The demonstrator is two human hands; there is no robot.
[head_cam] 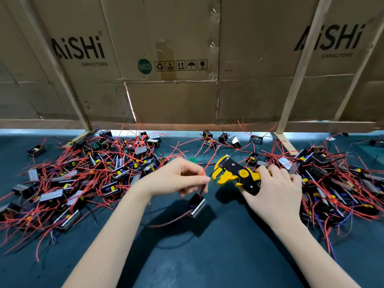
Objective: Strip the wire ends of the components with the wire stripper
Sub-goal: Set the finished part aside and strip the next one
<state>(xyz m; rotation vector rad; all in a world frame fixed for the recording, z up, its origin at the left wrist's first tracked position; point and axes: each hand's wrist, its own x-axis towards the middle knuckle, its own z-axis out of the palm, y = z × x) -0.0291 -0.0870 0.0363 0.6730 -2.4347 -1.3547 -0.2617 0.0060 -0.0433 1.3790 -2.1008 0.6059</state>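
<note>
While a dark green bench point(218, 256) is viewed from above, two bare forearms are seen reaching in from the near edge. A red wire point(204, 172) is pinched between the thumb and fingertips of the left hand point(178, 177), near the middle of the bench. From that wire a small black component point(197, 204) with a metal side is hung just below the hand, low over the bench. A yellow and black stripper point(234, 173) is gripped by its handles in the right hand point(274, 190), with the fingers curled round them. Its jaws are pointed left, toward the wire, and are held slightly apart. The wire end is held just beside the jaws but is not yet set between them, so this wire is judged still unstripped.

To the left, a large tangled heap point(83, 173) of the same components with red wires is spread across the bench. To the right, a second heap point(332, 183) is piled, and a few loose components point(224, 139) are scattered along the far edge. Which heap is finished and which is waiting cannot be told, since the wire tips are too small to be read. Much work is judged to remain. Behind the bench, a wall of cardboard point(166, 59) printed "AiSHi Capacitors" is propped on wooden battens point(299, 63).
</note>
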